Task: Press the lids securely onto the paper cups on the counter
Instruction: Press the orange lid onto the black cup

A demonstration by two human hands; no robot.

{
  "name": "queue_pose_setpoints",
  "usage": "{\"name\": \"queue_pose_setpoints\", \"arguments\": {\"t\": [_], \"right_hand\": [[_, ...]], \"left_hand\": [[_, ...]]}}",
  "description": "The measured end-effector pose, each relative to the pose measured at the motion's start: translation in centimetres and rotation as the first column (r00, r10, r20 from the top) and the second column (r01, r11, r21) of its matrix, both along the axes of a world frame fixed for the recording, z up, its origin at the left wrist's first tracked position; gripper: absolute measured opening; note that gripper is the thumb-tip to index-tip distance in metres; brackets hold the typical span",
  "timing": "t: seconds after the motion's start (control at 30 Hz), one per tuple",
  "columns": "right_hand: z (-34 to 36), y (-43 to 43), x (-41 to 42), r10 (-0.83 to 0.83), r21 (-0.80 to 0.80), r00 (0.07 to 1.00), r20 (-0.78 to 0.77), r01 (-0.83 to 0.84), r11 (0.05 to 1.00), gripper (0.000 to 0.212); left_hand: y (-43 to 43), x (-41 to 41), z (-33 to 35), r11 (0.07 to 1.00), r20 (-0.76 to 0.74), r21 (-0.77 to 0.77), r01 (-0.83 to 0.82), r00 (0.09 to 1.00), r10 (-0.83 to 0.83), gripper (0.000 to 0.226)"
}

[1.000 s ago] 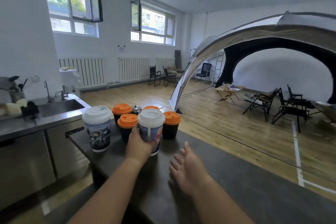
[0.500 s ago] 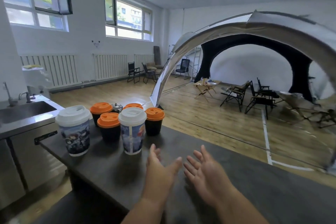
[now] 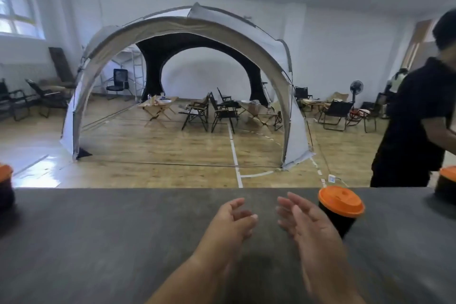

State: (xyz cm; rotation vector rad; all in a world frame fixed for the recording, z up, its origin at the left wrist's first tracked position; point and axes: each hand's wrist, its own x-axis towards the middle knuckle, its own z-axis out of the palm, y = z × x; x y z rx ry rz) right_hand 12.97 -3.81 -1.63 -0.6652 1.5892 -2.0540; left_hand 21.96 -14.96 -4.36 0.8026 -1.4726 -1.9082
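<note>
While left hand point(image 3: 232, 219) hovers spread | right hand point(image 3: 309, 226) beside orange-lidded cup point(image 3: 342, 208)

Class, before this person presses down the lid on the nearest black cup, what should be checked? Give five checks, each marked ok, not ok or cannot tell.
1. Left hand free: ok, fingers relaxed, holding nothing.
2. Right hand free: ok, open beside the cup.
3. Black cup upright on the counter: ok.
4. Orange lid sitting on the cup: ok.
5. Lid snapped down all round: cannot tell.
</note>
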Motion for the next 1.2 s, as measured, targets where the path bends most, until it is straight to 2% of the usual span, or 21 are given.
{"name": "queue_pose_setpoints", "arguments": {"t": [0.07,0.13,0.23,0.3,0.4,0.5,0.57,0.67,0.73,0.8,0.9,1.03,1.1,1.2], "right_hand": [[1.2,2.8,-2.6,-0.211,-0.025,0.958,-0.194,0.21,0.977,0.028],[1.7,4.9,-5.1,-0.338,-0.011,0.888,-0.312,0.352,0.936,0.024],[0.9,5.4,-9.9,-0.385,0.137,0.878,-0.283,0.435,0.89,0.042],[0.4,4.8,-12.3,-0.326,0.242,0.937,-0.125,0.347,0.906,0.053],[-0.8,3.6,-14.3,-0.19,0.244,0.98,0.05,0.173,0.954,0.072],[-1.5,2.5,-13.2,-0.063,0.212,0.997,0.041,0.053,0.976,0.086],[-1.5,1.4,-11.9,0.037,0.235,0.999,0.003,-0.036,0.971,0.088],[-1.7,-0.5,-10.0,0.201,0.3,0.979,0.023,-0.198,0.933,0.077],[-1.9,-1.4,-9.4,0.242,0.336,0.97,0.029,-0.237,0.912,0.075],[-2.0,-2.0,-9.1,0.245,0.355,0.969,0.034,-0.241,0.903,0.072],[-1.6,-2.9,-10.1,0.195,0.366,0.98,0.032,-0.193,0.911,0.055],[-0.6,-4.8,-12.8,0.152,0.394,0.981,0.118,-0.187,0.9,0.03],[-0.6,-5.6,-13.4,0.191,0.416,0.965,0.182,-0.251,0.874,0.027],[-0.9,-6.2,-13.6,0.225,0.433,0.958,0.178,-0.282,0.856,0.025]], "left_hand": [[1.3,-3.0,0.6,0.997,0.032,-0.027,0.078,0.997,-0.077,0.043],[2.6,-5.8,1.0,0.99,0.078,-0.063,0.13,0.989,-0.125,0.048],[4.0,-9.6,1.3,0.973,0.166,-0.138,0.188,0.972,-0.164,0.07],[4.8,-11.9,1.4,0.96,0.209,-0.169,0.225,0.96,-0.188,0.076],[6.0,-13.8,1.8,0.934,0.262,-0.203,0.294,0.935,-0.238,0.084],[6.2,-13.7,2.1,0.932,0.254,-0.249,0.263,0.946,-0.2,0.093],[5.2,-12.4,2.3,0.932,0.228,-0.318,0.171,0.969,-0.1,0.073],[2.7,-9.7,1.6,0.922,0.185,-0.386,0.018,0.981,0.058,0.064],[1.8,-8.5,1.0,0.905,0.209,-0.424,-0.007,0.972,0.106,0.059],[1.3,-8.0,0.3,0.896,0.243,-0.445,0.004,0.963,0.116,0.06],[0.7,-7.8,-0.7,0.875,0.241,-0.483,0.011,0.963,0.121,0.064],[0.5,-7.8,-1.2,0.859,0.22,-0.512,0.002,0.967,0.129,0.055],[0.4,-7.7,-1.2,0.851,0.212,-0.525,0.001,0.969,0.13,0.052],[0.1,-7.8,-1.3,0.848,0.205,-0.53,0.0,0.97,0.128,0.051]]}}
